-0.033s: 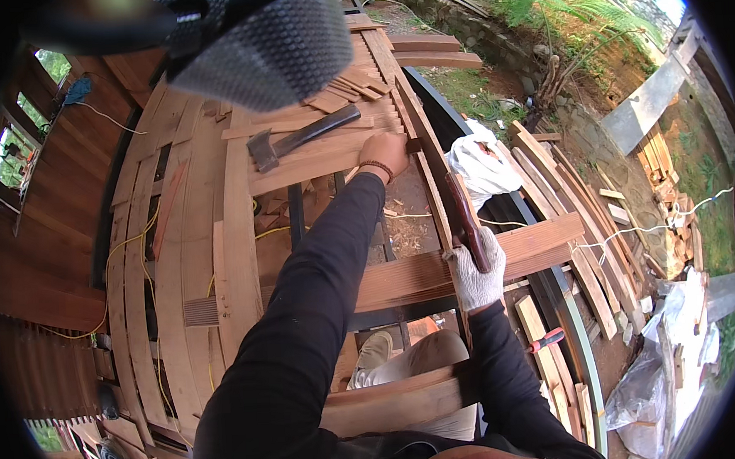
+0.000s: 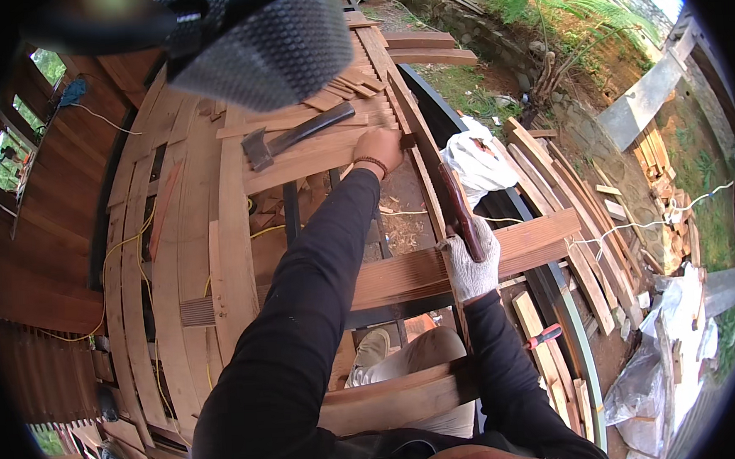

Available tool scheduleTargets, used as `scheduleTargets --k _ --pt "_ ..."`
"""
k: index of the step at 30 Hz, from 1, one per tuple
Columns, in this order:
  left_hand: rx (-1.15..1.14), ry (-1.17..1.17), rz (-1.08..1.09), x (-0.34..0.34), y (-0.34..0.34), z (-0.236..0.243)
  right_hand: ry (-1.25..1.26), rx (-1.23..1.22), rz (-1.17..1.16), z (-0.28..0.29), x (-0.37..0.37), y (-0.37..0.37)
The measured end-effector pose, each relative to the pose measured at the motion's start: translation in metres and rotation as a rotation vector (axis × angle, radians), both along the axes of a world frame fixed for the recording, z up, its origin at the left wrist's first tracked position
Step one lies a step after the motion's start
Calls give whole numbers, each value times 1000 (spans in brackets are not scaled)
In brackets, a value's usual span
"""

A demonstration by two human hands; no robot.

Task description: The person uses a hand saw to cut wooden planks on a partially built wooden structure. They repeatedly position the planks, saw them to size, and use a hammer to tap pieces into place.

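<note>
My bare left hand (image 2: 380,151), with a beaded bracelet at the wrist, is closed at the inner edge of a long narrow board (image 2: 414,115). A small dark piece (image 2: 409,142) juts out beside its fingers; whether the hand grips it is unclear. My right hand (image 2: 474,267), in a white knitted glove, wraps round a curved reddish-brown wooden handle (image 2: 460,212). That handle lies along the board, pointing away from me; what tool it belongs to cannot be told. Under the right hand runs a thick grooved wooden beam (image 2: 538,241).
A hatchet (image 2: 296,138) with a dark handle rests on planks beyond my left forearm. Open gaps show between deck boards (image 2: 167,281). Right of the dark metal frame (image 2: 572,327) lie a white plastic bag (image 2: 476,166), a red-handled screwdriver (image 2: 544,336), stacked timber (image 2: 578,210) and a white cord (image 2: 633,230).
The whole view has shifted very slightly. My right hand and the wooden handle sit a touch farther forward; my left hand keeps its place at the board.
</note>
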State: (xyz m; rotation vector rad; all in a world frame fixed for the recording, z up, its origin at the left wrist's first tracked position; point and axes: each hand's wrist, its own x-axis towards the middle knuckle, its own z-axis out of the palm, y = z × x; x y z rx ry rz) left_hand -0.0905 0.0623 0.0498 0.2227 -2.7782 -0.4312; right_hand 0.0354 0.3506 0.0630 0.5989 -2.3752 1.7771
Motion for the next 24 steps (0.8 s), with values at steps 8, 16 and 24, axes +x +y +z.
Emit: scheduleTargets --k 8,16,24 --pt "12 -20 39 8 -3 -3 -101 161 3 38 99 59" --pt "-41 19 13 -8 -15 -4 -112 -18 82 29 21 0" --pt "17 -5 22 -4 -9 -5 -238 -135 98 19 35 12"
